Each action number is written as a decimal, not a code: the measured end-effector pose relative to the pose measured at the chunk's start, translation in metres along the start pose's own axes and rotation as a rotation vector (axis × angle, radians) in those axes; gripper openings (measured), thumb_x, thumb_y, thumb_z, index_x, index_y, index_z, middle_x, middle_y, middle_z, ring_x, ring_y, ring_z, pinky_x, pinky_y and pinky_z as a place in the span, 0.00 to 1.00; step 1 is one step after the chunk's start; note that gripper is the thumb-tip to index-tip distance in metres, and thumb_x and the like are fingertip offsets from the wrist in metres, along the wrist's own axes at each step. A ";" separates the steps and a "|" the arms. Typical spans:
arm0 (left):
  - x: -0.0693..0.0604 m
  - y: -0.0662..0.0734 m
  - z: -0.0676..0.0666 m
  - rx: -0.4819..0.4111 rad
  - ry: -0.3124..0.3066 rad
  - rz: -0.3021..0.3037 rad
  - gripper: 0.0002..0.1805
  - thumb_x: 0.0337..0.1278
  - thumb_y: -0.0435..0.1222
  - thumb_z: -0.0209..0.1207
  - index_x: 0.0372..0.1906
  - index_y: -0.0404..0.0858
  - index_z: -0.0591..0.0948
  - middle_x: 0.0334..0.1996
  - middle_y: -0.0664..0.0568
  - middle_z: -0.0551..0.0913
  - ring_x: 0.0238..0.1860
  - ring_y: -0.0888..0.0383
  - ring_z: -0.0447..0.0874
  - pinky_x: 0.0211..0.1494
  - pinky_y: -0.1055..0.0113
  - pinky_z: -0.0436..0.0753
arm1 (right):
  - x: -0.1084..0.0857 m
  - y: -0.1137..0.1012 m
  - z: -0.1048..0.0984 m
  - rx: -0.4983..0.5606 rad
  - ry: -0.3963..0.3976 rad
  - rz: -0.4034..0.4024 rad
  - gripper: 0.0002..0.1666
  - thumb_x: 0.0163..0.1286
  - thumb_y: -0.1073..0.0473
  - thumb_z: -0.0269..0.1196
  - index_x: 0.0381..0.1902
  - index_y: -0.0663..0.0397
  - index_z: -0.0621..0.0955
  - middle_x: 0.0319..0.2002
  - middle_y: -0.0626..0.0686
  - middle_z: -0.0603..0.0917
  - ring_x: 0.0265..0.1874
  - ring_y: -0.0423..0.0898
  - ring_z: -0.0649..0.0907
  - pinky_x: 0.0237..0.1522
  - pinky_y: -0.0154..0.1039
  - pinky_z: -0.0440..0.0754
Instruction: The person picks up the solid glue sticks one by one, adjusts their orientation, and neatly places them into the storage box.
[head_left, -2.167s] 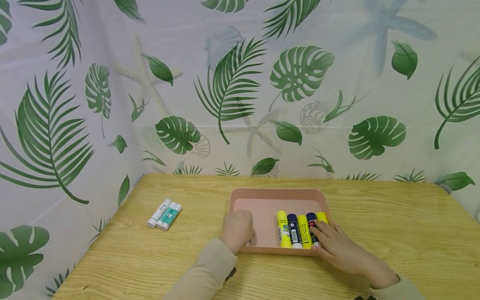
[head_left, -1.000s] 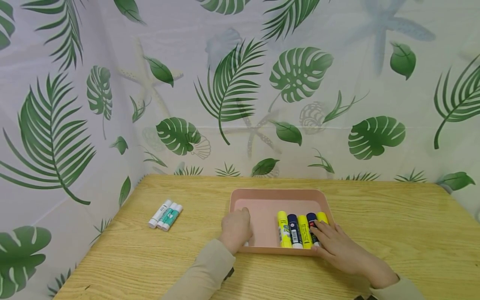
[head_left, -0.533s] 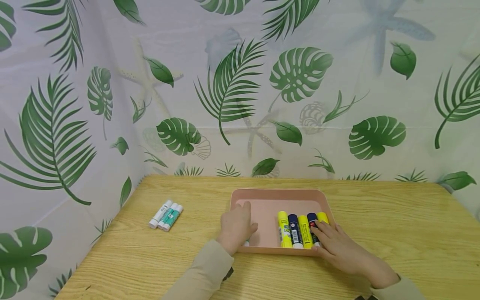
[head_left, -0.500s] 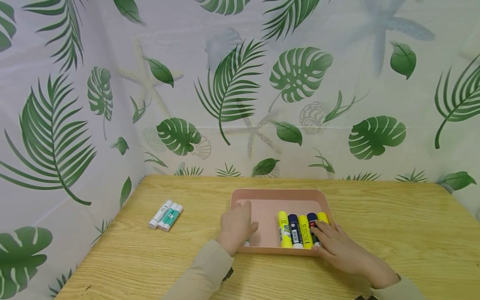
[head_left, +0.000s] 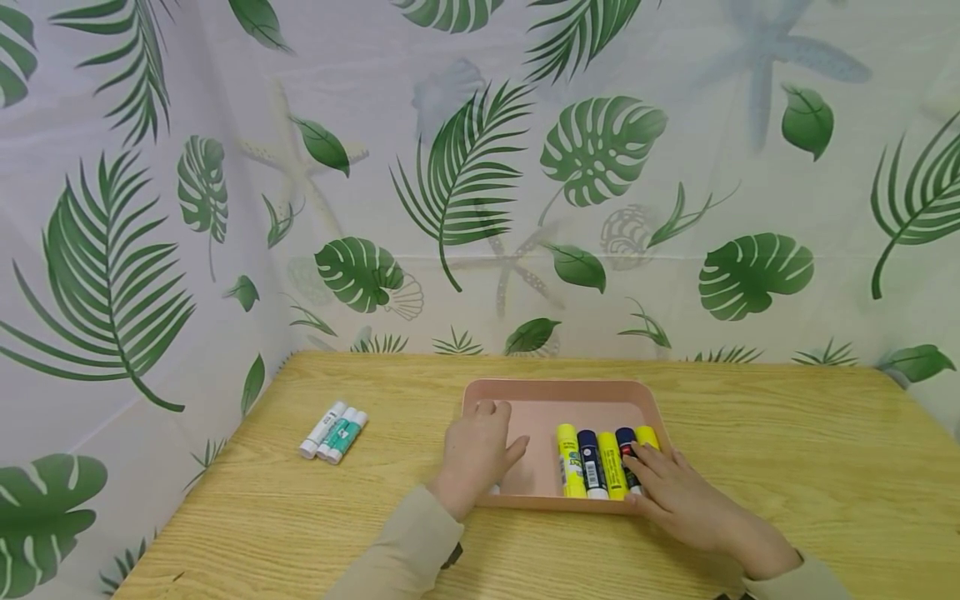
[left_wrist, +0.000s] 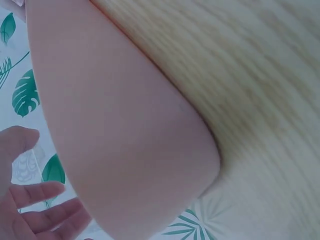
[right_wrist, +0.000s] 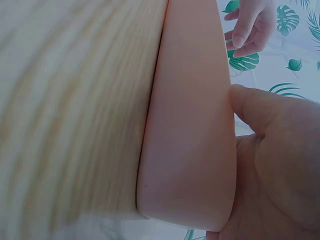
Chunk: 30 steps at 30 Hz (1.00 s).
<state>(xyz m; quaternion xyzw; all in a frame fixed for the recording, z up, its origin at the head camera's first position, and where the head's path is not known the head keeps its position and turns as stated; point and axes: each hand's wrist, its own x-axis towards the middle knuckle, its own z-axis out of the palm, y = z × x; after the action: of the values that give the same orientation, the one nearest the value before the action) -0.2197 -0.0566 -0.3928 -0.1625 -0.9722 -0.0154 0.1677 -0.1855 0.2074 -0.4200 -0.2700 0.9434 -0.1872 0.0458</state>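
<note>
A shallow pink tray (head_left: 555, 390) holds a row of several glue sticks along its right part, yellow ones (head_left: 572, 467) alternating with navy ones (head_left: 591, 467). My right hand (head_left: 690, 504) rests with extended fingers on the right end of that row and the tray's front right corner; its thumb touches the rim in the right wrist view. Over the tray's left end is my left hand (head_left: 478, 454), its fingers loosened and thumb spread away. In the left wrist view the left hand's fingers (left_wrist: 45, 215) show nothing held. A small whitish end (head_left: 495, 488) peeks out beneath that hand, mostly hidden.
Left of the tray, a white glue stick (head_left: 324, 429) and two white-and-teal glue sticks (head_left: 347, 437) lie side by side on the wooden table (head_left: 247, 517). A leaf-patterned sheet (head_left: 600, 308) stands behind the table and along its left side.
From a fist, my left hand has uncurled, with its thumb now spread to the right and its fingers reaching farther over the tray. My right hand and the row of glue sticks stay put.
</note>
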 end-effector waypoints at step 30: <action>-0.007 -0.079 -0.006 0.015 -0.042 0.009 0.33 0.57 0.57 0.46 0.60 0.38 0.68 0.59 0.42 0.66 0.61 0.46 0.59 0.60 0.45 0.57 | 0.000 0.002 0.001 0.015 0.005 0.003 0.36 0.68 0.44 0.45 0.61 0.68 0.62 0.63 0.68 0.56 0.62 0.63 0.54 0.58 0.62 0.44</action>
<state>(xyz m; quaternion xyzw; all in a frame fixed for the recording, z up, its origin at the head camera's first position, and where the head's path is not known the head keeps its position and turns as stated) -0.2369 -0.1342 -0.3874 -0.1660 -0.9748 -0.0041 0.1487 -0.1862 0.2085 -0.4222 -0.2679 0.9424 -0.1950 0.0458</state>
